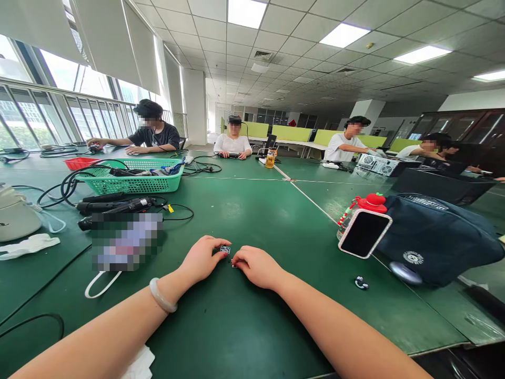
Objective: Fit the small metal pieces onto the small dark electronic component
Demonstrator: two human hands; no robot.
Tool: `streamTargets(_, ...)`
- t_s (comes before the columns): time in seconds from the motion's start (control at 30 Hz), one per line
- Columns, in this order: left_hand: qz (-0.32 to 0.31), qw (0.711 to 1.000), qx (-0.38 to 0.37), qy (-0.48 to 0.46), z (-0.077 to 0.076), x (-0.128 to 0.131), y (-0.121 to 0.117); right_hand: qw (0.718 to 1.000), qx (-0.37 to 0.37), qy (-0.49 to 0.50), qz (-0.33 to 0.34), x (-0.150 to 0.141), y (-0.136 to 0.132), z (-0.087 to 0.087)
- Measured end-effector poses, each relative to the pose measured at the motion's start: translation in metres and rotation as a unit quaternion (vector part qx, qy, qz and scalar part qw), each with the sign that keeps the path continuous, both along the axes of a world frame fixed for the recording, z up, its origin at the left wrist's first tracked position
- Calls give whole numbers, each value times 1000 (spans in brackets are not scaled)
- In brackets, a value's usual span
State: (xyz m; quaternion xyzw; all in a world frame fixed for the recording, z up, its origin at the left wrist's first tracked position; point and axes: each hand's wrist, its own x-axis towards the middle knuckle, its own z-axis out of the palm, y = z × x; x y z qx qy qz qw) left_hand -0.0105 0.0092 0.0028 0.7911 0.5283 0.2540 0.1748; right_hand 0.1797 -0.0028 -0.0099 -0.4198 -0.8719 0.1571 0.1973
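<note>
Just above the green tabletop (pixel 232 205), my left hand (pixel 203 258) pinches a small circuit board (pixel 225 250) between thumb and fingertips. The board looks dark with light marks; its details are too small to make out. Close beside it on the right, my right hand (pixel 256 266) has its fingers closed. A tiny pale piece (pixel 233 266) shows at the right fingertips, and its kind cannot be told. The two hands are a short gap apart. A pale bangle (pixel 161 296) circles my left wrist.
A green basket (pixel 138 183) of cables stands back left, with black tools (pixel 118 208) before it. Rightward are a propped phone (pixel 366 233), a dark blue bag (pixel 442 237) and earphones (pixel 361 283). White tissue (pixel 140 364) lies near my left forearm. Several people sit around the table.
</note>
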Motion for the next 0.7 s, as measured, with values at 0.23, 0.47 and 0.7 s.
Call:
streamTargets(0.23,26,1000,-1,2,1,1,0,999,12,-26,-14,2,0,1)
streamTargets(0.47,29,1000,-11,3,-2,0,3,996,39,-84,2,2,-2,8)
streamTargets(0.7,29,999,-22,6,0,0,1,994,56,-93,14,3,-1,4)
